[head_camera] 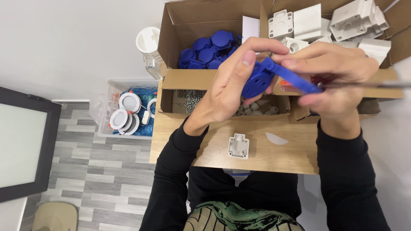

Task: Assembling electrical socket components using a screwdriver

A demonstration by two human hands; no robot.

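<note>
Left hand (229,87) gripping round blue cover (257,82), raised above tabletop (274,156) | right hand (338,75) closing on blue-handled screwdriver (295,79), tip meeting cover | advice: keeping cover steady, driver square | wrists arching inward | white housing (238,146) lying below | screw box (188,96) beyond.

blue round part (258,81): lower edge hidden behind the left hand (231,85).
tool (364,85): blurred, tip covered by the right hand (338,77), cut off at 3 o'clock.
white housings (342,21): cut off at 12 o'clock.
screws (190,96): too small to tell apart.
</note>
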